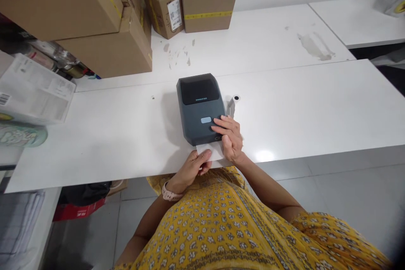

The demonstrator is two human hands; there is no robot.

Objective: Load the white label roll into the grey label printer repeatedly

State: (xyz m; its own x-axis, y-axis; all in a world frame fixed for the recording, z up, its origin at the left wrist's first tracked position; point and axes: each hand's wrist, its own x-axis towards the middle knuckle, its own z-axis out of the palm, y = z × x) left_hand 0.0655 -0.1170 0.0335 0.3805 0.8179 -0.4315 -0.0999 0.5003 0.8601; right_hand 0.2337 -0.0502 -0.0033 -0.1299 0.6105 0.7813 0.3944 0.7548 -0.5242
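Note:
A dark grey-blue label printer (194,114) with a black see-through lid and a light button stands near the front edge of the white table. White label paper (217,152) sticks out of its front slot. My left hand (198,164) pinches this paper, thumb on top and fingers curled beneath. Around the printer's front right corner is my right hand (231,137), its fingertips on the top and its thumb bent down by the front. Just right of the printer lies a small white round piece (236,98) with a dark centre.
Large cardboard boxes (126,46) are stacked at the left back, and two smaller taped cartons, one a plain brown carton (209,4), stand by the wall. A white package (38,88) and a green patterned pack (23,135) sit at the left. The table's front edge (300,155) runs close to my body.

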